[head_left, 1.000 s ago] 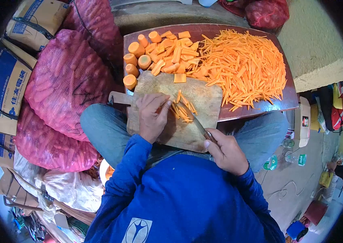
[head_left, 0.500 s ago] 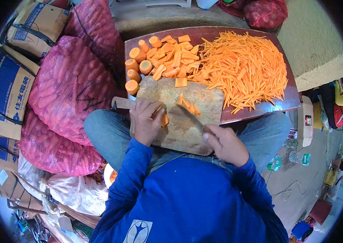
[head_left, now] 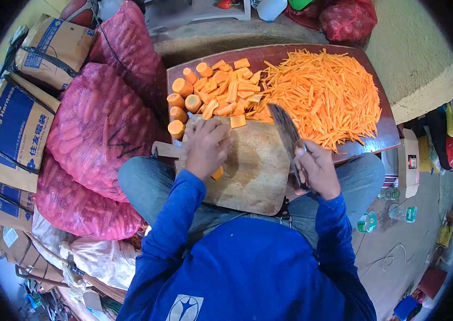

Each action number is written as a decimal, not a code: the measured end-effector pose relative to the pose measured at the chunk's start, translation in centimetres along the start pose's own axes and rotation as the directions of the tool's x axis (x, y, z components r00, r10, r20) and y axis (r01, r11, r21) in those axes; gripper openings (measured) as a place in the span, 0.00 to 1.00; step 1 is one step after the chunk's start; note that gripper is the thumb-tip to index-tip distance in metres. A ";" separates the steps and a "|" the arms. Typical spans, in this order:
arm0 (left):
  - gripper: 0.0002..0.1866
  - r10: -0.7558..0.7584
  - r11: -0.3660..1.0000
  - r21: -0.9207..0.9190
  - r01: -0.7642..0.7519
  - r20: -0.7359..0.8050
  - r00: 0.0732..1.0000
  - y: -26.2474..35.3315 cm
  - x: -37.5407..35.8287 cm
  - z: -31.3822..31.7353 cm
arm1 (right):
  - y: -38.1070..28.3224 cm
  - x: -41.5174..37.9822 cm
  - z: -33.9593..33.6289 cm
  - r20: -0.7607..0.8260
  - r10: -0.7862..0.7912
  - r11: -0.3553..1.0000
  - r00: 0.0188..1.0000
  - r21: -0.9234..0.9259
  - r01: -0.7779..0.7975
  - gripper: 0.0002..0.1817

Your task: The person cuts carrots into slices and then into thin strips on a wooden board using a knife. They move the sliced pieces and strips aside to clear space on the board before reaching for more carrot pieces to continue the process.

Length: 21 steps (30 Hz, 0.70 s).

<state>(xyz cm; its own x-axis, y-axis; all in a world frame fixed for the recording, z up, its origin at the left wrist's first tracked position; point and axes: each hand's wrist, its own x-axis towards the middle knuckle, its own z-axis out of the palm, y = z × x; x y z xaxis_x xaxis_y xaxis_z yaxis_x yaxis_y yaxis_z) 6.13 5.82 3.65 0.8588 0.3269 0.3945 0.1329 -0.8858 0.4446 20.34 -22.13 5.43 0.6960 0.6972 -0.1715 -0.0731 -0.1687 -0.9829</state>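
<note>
My right hand (head_left: pixel 316 167) is closed round the handle of a dark-bladed knife (head_left: pixel 286 128), raised at the right edge of the wooden cutting board (head_left: pixel 256 174). Over the board's upper left is my left hand (head_left: pixel 205 145), fingers bent and pointing away from me; what lies under them is hidden. A small orange carrot piece (head_left: pixel 218 173) rests on the board beside that hand. Beyond the board lie carrot slabs (head_left: pixel 231 88) and short carrot chunks (head_left: pixel 182 87). A big heap of carrot strips (head_left: pixel 328 96) covers the right of the dark red table (head_left: pixel 388 128).
Pink mesh sacks (head_left: pixel 101 128) stand at the left, beside strapped cardboard boxes (head_left: pixel 18 131). A concrete ledge (head_left: pixel 413 53) is behind the table at the right. Plastic bottles (head_left: pixel 397 212) lie on the floor at the right. Another red mesh sack (head_left: pixel 348 20) sits at the back.
The knife has lifted off the board and swung right with my right hand. My left hand has moved slightly up the board. The cut strips on the board's middle are gone from there.
</note>
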 end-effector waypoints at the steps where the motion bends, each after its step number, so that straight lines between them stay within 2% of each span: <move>1: 0.12 0.047 0.998 0.043 -0.046 -0.003 0.999 -0.4 0.7 0.7 | 0.1 -0.2 0.2 0.022 0.016 0.998 1.000 0.053 -0.017 0.13; 2: 0.13 0.093 0.992 0.083 -0.093 -0.003 0.996 -0.8 1.2 1.5 | 0.2 -0.4 0.3 0.045 0.032 0.994 0.998 0.105 -0.037 0.13; 4: 0.14 0.089 0.995 0.046 -0.091 0.037 0.995 -1.1 2.0 2.3 | 0.0 -0.6 0.2 0.046 0.071 0.982 0.996 0.170 -0.078 0.14; 6: 0.15 0.032 0.999 0.017 -0.032 0.037 0.999 -1.2 2.4 2.8 | 0.0 -0.5 -0.3 0.146 0.082 0.974 0.986 0.198 -0.111 0.15; 10: 0.14 0.048 0.996 0.067 -0.053 0.072 0.996 -1.3 2.6 2.6 | 0.6 0.0 -1.1 0.149 0.117 0.968 0.982 0.204 -0.146 0.09; 13: 0.13 0.092 0.996 0.007 -0.093 0.062 0.994 -1.4 2.8 2.8 | 1.1 0.4 -1.3 0.134 0.103 0.972 0.986 0.196 -0.128 0.07; 16: 0.11 0.093 0.996 -0.017 -0.092 0.073 0.993 -1.9 3.1 3.3 | -0.5 -0.1 -1.0 0.186 0.089 0.970 0.979 0.206 -0.127 0.07; 21: 0.09 0.112 0.993 -0.051 -0.110 0.044 0.993 -2.0 3.5 3.6 | 0.6 0.2 -1.0 0.175 0.079 0.959 0.981 0.254 -0.123 0.08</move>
<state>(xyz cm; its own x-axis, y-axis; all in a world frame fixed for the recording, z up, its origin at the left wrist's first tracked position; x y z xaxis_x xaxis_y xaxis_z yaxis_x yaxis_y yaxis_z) 10.63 7.50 1.25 0.8893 0.2107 0.4059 0.0127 -0.8985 0.4388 21.17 -22.81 4.90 0.5524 0.7926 -0.2580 -0.3368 -0.0709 -0.9389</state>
